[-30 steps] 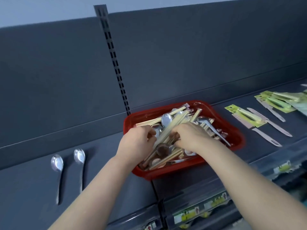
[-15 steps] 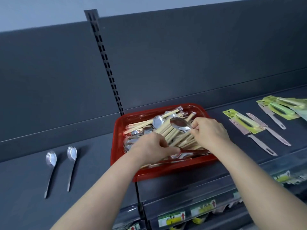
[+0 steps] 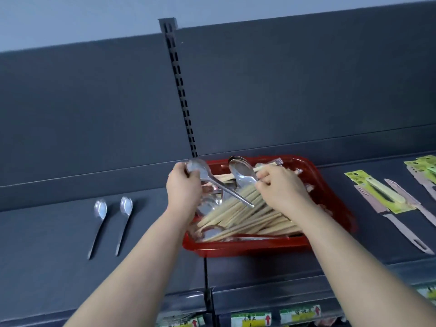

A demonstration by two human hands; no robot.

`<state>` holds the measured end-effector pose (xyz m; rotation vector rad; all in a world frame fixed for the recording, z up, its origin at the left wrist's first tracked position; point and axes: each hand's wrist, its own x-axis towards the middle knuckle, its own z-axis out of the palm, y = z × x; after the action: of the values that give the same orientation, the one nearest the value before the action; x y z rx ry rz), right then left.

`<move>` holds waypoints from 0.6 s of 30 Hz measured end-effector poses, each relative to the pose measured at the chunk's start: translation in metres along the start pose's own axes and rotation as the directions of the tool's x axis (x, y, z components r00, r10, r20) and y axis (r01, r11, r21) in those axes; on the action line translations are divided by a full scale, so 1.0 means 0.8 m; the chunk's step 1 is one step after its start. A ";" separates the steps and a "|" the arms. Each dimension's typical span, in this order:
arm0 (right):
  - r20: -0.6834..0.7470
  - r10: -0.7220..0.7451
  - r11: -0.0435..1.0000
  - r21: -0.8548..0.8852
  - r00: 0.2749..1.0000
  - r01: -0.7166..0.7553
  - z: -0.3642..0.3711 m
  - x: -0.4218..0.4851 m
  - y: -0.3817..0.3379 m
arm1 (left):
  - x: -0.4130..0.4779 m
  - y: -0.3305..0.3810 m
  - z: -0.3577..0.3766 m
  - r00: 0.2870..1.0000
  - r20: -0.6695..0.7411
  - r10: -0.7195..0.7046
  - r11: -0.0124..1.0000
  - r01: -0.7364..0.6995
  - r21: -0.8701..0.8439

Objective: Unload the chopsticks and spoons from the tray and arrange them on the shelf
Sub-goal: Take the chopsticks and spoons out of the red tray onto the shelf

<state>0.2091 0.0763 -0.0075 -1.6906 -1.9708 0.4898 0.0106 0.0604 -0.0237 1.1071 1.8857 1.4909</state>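
At centre frame, the red tray (image 3: 247, 250) sits on the dark shelf (image 3: 47, 267), just right of the slotted upright (image 3: 181, 90).

Left hand (image 3: 184, 187): over the tray's upper left corner, fingers curled round the bowl end of a spoon (image 3: 228, 192). The bowl shows above the knuckles. The handle slants down and right over the tray contents, with its tip free above the chopsticks (image 3: 247, 213).

Right hand (image 3: 280, 187): over the tray's upper middle, fingertips pinching a second spoon (image 3: 241, 172) at the neck, bowl pointing up and left. Whether this spoon is lifted clear of the pile or resting on it cannot be told.

Tray contents: the chopsticks lie in a heap running lower left to upper right, mostly under the right forearm. More steel spoons lie under and beside them at the left side and front edge. Clear wrappers show at the upper right corner.

On the shelf, left of centre: a pair of spoons (image 3: 100, 223) lies side by side, apart, bowls up-frame and handles down-frame.

At the right edge: pink knives (image 3: 401, 232) and green carded packs (image 3: 377, 197) lie flat on the shelf, apart from the tray.

Along the bottom edge: price labels (image 3: 250, 319) with red arrows.
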 end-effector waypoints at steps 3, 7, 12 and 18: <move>0.053 -0.087 0.994 0.077 0.995 0.083 0.029 0.006 -0.060 | 0.019 -0.012 -0.061 0.996 -0.087 -0.034 0.998 0.037 0.040; 0.135 -0.186 0.976 0.142 0.973 0.167 0.087 0.003 -0.147 | 0.034 -0.038 -0.149 0.979 -0.183 -0.085 0.977 0.118 0.177; 0.252 -0.192 0.981 0.053 0.948 0.185 0.169 -0.015 -0.226 | 0.047 -0.091 -0.237 0.978 -0.142 -0.150 0.889 0.196 0.414; 0.340 -0.017 0.997 -0.063 0.940 0.041 0.256 -0.023 -0.243 | 0.081 -0.136 -0.272 0.990 0.026 -0.138 0.800 0.096 0.592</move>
<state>-0.0649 0.0350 -0.0667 -1.7067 -2.2738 0.7535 -0.2268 -0.0148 -0.0592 1.2443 2.3974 0.7834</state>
